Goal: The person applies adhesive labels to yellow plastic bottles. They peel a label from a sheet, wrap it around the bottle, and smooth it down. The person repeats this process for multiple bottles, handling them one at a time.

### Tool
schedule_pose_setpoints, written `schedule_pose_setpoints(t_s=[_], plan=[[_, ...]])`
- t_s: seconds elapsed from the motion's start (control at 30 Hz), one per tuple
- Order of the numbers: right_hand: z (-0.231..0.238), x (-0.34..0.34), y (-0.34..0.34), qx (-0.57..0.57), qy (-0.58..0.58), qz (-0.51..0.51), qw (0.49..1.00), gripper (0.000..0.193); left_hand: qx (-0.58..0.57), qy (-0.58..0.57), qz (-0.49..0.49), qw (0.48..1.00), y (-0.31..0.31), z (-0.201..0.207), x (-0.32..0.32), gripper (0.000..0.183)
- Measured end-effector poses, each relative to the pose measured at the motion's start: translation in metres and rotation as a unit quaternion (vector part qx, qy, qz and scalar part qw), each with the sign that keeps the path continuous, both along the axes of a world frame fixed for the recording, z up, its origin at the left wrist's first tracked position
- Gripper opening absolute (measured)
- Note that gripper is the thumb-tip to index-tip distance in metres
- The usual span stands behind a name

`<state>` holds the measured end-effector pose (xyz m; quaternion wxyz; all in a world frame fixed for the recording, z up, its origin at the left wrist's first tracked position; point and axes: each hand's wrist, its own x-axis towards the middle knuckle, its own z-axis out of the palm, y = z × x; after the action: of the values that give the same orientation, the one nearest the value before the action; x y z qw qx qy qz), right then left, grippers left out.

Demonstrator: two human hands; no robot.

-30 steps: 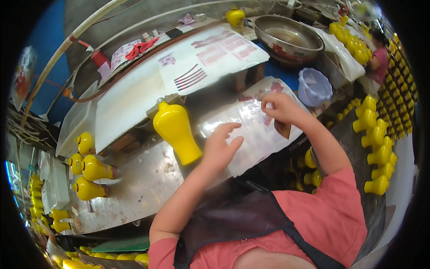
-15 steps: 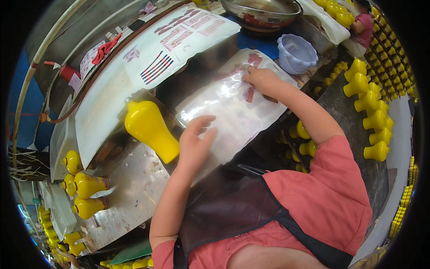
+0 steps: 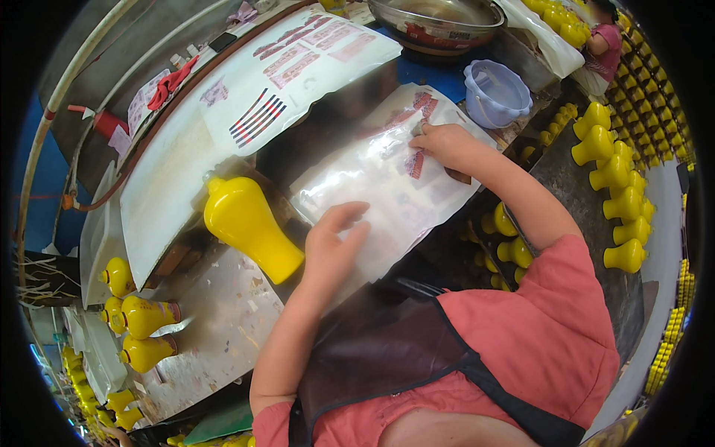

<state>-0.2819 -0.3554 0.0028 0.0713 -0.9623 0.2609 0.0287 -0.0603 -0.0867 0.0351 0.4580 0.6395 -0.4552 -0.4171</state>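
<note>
A shiny translucent sheet (image 3: 380, 179) with reddish printed decals (image 3: 415, 162) lies in front of me. On its far right part, my right hand (image 3: 450, 145) has its fingertips pinched together at the decals; what they hold, if anything, is too small to make out. My left hand (image 3: 337, 242) hovers over the sheet's near left part with thumb and fingers apart, nothing in it. Just left of that hand, a glossy yellow vase-shaped bottle (image 3: 249, 223) lies tilted, its narrow neck pointing away and its base close to my wrist.
Beyond the bottle, a pale board (image 3: 175, 179) carries more decals and dark-red strips (image 3: 257, 119). A lavender plastic basin (image 3: 495, 97) and a steel bowl (image 3: 439, 22) stand at the back. Yellow bottles (image 3: 149, 316) stand left; more (image 3: 614, 171) line the right. Another person (image 3: 602, 45) is far right.
My right hand has shifted slightly right and down, still at the decals. My left hand has moved a little to the right, its fingers still apart. The view has shifted slightly.
</note>
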Motion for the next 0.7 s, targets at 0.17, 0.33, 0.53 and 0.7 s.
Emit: schedule_pose_setpoints(t_s=[0.17, 0.33, 0.53, 0.7], plan=[[0.015, -0.007, -0.001, -0.078, 0.089, -0.005, 0.993, 0.025, -0.023, 0.005, 0.023, 0.999, 0.005, 0.000, 0.000, 0.033], [0.013, -0.020, 0.010, -0.116, 0.003, 0.054, 0.992, 0.014, -0.023, 0.015, 0.023, 0.999, 0.006, -0.003, 0.001, 0.033], [-0.002, -0.012, 0.000, -0.191, 0.062, 0.154, 0.968, 0.010, -0.008, 0.002, -0.001, 1.000, 0.004, 0.003, -0.005, 0.028], [-0.007, -0.011, -0.006, -0.251, 0.101, 0.191, 0.944, 0.009, -0.001, 0.017, -0.006, 1.000, 0.001, 0.004, -0.007, 0.027]])
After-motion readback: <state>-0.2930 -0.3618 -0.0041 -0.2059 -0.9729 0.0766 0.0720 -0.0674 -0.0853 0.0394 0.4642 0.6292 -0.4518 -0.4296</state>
